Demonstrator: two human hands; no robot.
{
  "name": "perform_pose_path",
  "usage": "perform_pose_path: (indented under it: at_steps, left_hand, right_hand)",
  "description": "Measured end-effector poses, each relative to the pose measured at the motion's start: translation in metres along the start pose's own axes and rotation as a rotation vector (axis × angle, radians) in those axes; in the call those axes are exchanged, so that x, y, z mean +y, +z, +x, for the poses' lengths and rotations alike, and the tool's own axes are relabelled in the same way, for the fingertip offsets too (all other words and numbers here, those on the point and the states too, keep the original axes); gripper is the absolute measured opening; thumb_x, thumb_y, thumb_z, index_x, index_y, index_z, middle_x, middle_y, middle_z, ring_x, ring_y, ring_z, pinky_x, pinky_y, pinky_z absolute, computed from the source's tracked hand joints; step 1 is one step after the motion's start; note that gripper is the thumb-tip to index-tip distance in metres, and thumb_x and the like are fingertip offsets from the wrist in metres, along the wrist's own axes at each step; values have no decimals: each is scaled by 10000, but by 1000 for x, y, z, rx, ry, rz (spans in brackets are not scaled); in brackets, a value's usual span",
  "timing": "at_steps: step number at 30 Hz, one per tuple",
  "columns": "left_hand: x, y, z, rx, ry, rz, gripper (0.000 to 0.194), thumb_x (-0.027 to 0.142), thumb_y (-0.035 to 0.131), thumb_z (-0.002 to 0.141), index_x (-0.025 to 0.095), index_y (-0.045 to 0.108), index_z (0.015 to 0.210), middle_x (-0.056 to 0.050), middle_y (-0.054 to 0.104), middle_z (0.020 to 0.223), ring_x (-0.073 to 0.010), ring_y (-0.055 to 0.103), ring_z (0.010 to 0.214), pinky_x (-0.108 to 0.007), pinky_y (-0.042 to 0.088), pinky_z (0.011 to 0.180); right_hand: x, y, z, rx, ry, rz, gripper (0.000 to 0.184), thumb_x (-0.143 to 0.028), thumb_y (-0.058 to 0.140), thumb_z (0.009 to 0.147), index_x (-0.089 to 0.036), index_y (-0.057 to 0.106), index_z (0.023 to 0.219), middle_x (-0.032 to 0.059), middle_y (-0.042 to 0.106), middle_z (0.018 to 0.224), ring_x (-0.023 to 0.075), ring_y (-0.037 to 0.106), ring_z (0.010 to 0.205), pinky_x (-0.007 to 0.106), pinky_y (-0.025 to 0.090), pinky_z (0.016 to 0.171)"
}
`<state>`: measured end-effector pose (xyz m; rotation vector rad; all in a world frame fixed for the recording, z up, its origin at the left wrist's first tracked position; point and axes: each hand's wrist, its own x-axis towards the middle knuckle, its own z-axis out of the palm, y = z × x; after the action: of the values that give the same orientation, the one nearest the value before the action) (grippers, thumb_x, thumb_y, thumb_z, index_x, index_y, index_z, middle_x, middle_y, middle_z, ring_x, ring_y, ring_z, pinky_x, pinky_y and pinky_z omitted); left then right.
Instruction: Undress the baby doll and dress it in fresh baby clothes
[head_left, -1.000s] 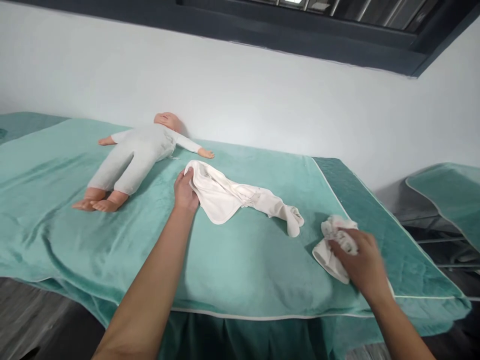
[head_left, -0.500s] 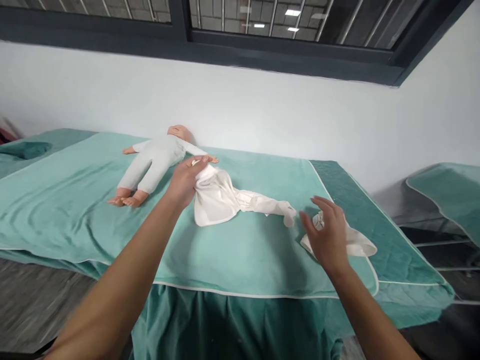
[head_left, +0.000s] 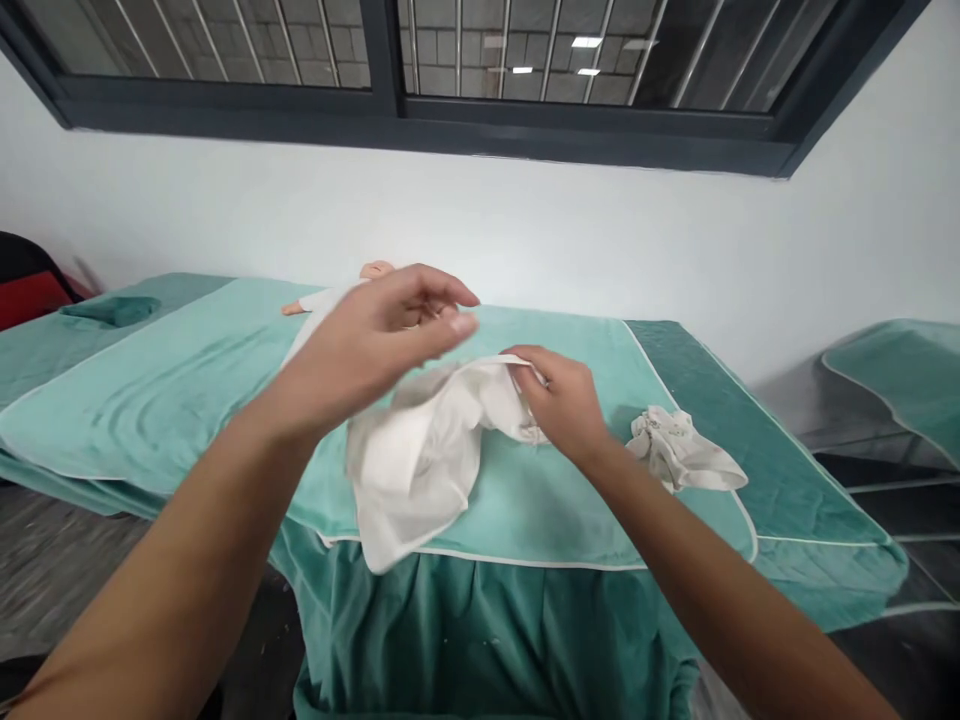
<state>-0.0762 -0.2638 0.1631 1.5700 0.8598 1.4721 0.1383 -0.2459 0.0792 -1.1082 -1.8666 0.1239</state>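
Note:
My right hand [head_left: 559,395] pinches the edge of a white cloth garment [head_left: 420,470], whose limp body hangs down to the left, its lowest corner over the bed's front edge. Above the garment, my left hand [head_left: 390,325] is raised with thumb and fingers apart and nothing in it. Behind that hand lies a baby doll [head_left: 319,298] in white clothing, mostly hidden; part of the head and one arm show. A second crumpled white cloth piece [head_left: 686,450] rests on the bed, to the right of my right hand.
A light green sheet [head_left: 555,510] with white piping covers the darker green bed [head_left: 810,520]. Behind it are a white wall and a barred window [head_left: 510,130]. A folded green cloth [head_left: 112,310] lies far left, near a red and black object [head_left: 34,285]. Another green-covered surface [head_left: 900,370] stands right.
My left hand has let go of the garment and lifted. My right hand has moved left from the crumpled piece and taken the garment's edge. The garment's lower corner has come nearer.

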Motion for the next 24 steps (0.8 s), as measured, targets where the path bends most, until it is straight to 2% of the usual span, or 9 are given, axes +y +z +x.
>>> perform_pose_path:
  at_steps: [3,6,10,14,17,20,24]
  left_hand:
    - [-11,17,-2,-195,85,254,399,118,848,669,204,716,1035,-44,663,1075,-240,631,952,-343,547,847]
    - [-28,31,-1,-141,214,400,482,74,759,716,235,670,1161,-41,648,1155,-239,615,972,-341,527,850]
    - [-38,38,5,-123,193,438,350,55,649,786,219,651,1095,-26,667,981,-222,614,864,-333,498,797]
    - [-35,51,6,-100,136,399,216,153,720,785,218,603,954,-6,603,782,-233,609,785,-329,486,741]
    - [-37,58,7,-44,182,445,210,95,690,768,224,583,893,0,561,712,-256,612,792,-341,482,765]
    - [-40,56,12,-25,200,422,260,15,645,733,222,629,889,-10,604,756,-272,625,870,-348,478,824]
    - [-42,43,23,-30,134,323,287,-19,619,696,215,703,839,-10,662,747,-284,631,916,-360,484,872]
  right_hand:
    - [-14,-13,23,5,-93,-76,303,-141,481,884,-242,734,1014,8,759,996,211,692,940,316,494,837]
    - [-27,-25,40,51,-154,-158,336,-130,462,866,-233,733,1036,13,751,988,207,686,920,315,497,828]
    - [-40,-39,52,85,-201,-261,320,-135,454,873,-211,719,1037,29,742,1023,212,673,939,320,484,834]
    - [-49,-44,59,57,-234,-381,308,-149,437,891,-201,692,1054,30,721,968,209,653,867,317,458,776]
    - [-50,-48,61,55,-281,-435,328,-144,411,902,-212,678,1081,23,698,952,199,639,851,302,435,744]
    - [-43,-55,59,73,-328,-498,327,-154,399,916,-229,683,1058,14,685,907,189,621,830,275,395,682]
    - [-30,-68,54,57,-332,-599,307,-157,404,924,-227,691,1012,15,669,849,175,587,762,268,318,612]
